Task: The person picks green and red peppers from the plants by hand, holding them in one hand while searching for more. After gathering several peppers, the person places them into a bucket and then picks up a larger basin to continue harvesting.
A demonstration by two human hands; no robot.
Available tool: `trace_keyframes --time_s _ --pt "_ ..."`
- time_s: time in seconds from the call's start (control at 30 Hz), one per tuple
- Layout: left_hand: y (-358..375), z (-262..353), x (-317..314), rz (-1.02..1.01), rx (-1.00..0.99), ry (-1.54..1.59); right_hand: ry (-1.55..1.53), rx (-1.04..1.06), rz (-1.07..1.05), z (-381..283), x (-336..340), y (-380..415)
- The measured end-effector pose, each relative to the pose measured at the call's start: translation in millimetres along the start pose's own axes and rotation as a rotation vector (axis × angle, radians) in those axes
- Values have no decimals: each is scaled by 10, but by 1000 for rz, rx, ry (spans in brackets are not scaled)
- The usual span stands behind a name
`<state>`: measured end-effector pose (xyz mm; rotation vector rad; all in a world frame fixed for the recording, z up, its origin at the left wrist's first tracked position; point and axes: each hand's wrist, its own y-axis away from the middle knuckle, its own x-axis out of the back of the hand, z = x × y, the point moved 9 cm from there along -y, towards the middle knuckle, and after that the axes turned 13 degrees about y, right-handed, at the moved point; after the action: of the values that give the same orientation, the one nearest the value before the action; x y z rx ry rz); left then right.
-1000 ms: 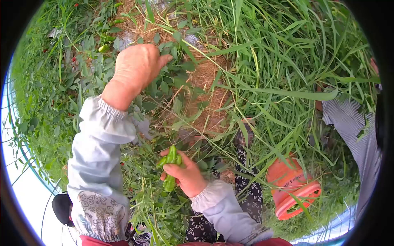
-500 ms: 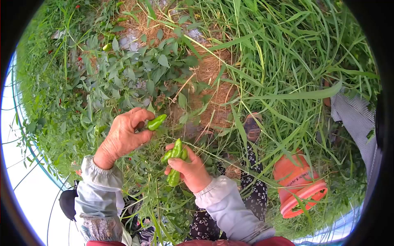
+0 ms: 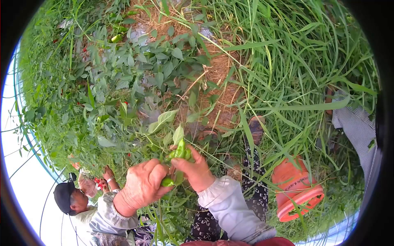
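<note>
My right hand (image 3: 195, 170) is closed round a small bunch of green peppers (image 3: 181, 151), its thumb laid across them. Against it comes my left hand (image 3: 143, 184), knuckles up and fingers curled. A glossy green pepper (image 3: 167, 181) pokes out at the left fingertips, just below the bunch; the rest of it is hidden by the hands. Pale green leaves (image 3: 163, 121) on a thin stem stand up right behind the two hands. Pepper plants (image 3: 152, 67) with broad leaves grow in front of me.
An orange bucket (image 3: 293, 180) lies tipped in the grass to my right. Tall grass (image 3: 279, 61) fills the right side, with dry straw (image 3: 221, 78) along the middle. A person in a dark cap (image 3: 65, 197) is at the lower left, holding something red. Grey netting hangs far right.
My left hand has moved down and right, from among the plants to the bunch in my right hand. The person in the cap has come further into view.
</note>
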<state>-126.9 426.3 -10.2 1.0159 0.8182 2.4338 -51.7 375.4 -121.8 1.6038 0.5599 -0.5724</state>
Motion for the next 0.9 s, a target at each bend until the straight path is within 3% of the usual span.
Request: trace_keyframes --time_s 0.07,0.13,0.2,0.27,0.3,0.37,0.47,0.53,0.6,0.7,0.9 --pt "120 291 -256 -64 -183 -67 -10 3 -39 -1 -43 -19" --pt "131 175 -145 44 -61 102 -12 8 -77 3 -76 -42" --pt "5 -43 342 333 10 293 23 29 -31 19 -48 -44" --pt "-224 -75 925 484 -58 280 28 24 -37 38 -41 -39" --pt "-349 -207 1157 577 111 422 32 20 -42 43 -43 -41" --pt "-789 -301 1514 718 78 289 33 -24 -41 19 -68 -12" --pt "-1778 -493 1561 441 39 -159 33 -69 -41 47 -66 -3" --pt "-2344 -900 1301 231 157 -689 27 -61 -36 47 -39 -17" --pt "-2534 -1389 1056 -20 347 -803 -5 -49 -36 60 -6 -24" --pt "-2431 -1750 888 -179 455 -842 -3 -54 -17 44 43 -16" --pt "-1954 -1971 838 -337 669 -778 16 -64 -14 -6 54 -1"
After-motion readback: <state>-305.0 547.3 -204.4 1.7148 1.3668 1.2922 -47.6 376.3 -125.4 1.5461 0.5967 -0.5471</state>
